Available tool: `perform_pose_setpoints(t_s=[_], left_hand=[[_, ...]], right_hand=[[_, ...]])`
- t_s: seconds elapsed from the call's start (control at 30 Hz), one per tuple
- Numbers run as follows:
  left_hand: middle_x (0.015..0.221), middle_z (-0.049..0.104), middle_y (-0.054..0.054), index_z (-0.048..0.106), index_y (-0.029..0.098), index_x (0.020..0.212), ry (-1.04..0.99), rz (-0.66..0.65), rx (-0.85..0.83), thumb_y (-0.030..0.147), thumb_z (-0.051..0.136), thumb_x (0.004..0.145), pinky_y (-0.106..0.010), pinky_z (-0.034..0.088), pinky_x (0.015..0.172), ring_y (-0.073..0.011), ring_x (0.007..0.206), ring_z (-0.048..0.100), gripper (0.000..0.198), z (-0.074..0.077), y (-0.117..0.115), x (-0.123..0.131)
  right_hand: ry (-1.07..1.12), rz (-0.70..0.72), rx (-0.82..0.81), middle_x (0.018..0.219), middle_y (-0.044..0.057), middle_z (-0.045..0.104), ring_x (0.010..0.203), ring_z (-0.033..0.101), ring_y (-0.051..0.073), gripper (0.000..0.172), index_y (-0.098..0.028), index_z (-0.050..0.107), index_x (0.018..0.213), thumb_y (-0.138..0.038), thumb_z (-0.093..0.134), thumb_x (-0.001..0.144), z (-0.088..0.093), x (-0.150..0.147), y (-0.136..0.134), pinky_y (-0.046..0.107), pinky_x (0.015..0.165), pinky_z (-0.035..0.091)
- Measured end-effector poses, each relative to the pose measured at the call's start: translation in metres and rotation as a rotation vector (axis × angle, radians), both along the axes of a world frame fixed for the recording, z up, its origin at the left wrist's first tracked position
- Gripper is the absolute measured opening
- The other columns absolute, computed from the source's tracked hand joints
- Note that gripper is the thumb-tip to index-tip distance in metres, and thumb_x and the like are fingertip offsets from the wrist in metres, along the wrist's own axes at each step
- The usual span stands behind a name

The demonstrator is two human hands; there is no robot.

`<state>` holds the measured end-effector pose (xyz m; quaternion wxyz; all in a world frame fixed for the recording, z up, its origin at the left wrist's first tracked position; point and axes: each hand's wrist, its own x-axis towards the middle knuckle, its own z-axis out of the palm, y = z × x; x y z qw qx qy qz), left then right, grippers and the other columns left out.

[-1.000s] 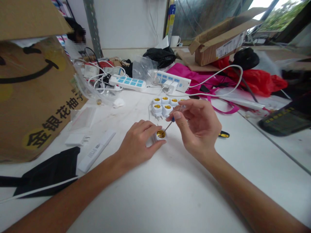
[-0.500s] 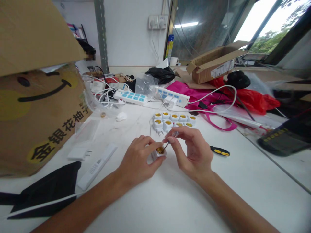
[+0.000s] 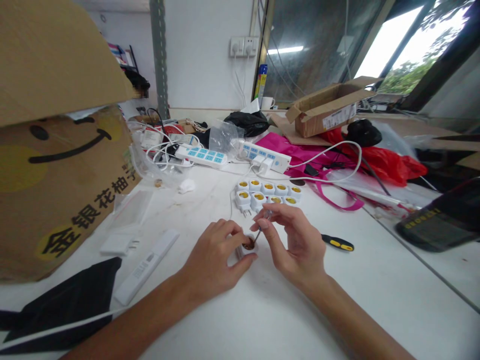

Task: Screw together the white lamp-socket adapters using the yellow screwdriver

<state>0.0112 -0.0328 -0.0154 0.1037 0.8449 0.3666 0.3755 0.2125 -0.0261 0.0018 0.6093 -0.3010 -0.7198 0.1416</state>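
My left hand [image 3: 214, 257] wraps round a small white lamp socket [image 3: 246, 245] with a brass inside, holding it on the white table [image 3: 378, 285]. My right hand [image 3: 295, 245] pinches a thin screwdriver [image 3: 261, 229] whose tip goes down into the socket's opening. Just beyond my hands, several more white sockets with brass insides [image 3: 267, 192] stand in a cluster.
A black-and-yellow screwdriver [image 3: 337, 243] lies right of my right hand. A big cardboard box [image 3: 63, 175] stands at the left, with white plugs [image 3: 120, 244] and a black cloth [image 3: 67, 300] before it. Power strips [image 3: 204, 156], cables, pink and red bags and an open carton [image 3: 326, 107] crowd the back.
The view has tilted upward, so my hands sit lower in the picture. Both hands stay on the socket and the screwdriver, with the right hand drawn closer to the socket.
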Motion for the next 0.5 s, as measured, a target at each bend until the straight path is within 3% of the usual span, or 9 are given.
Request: perform_pose_setpoints(t_s=[0.5], left_hand=[[0.109,0.075,-0.006,0.075,0.022,0.11,-0.015,-0.035,0.017,0.022,0.085,0.093,-0.046,0.055,0.09,-0.0267,0.102,0.07,0.02,-0.0028,-0.0002,0.0016]], right_hand=[[-0.006,0.003,-0.021,0.106,0.004,0.077,0.085,0.08,0.018,0.044,-0.026,0.067,0.139,-0.006,0.071,0.101,-0.004,0.0012,0.0015,0.04,0.083,0.068]])
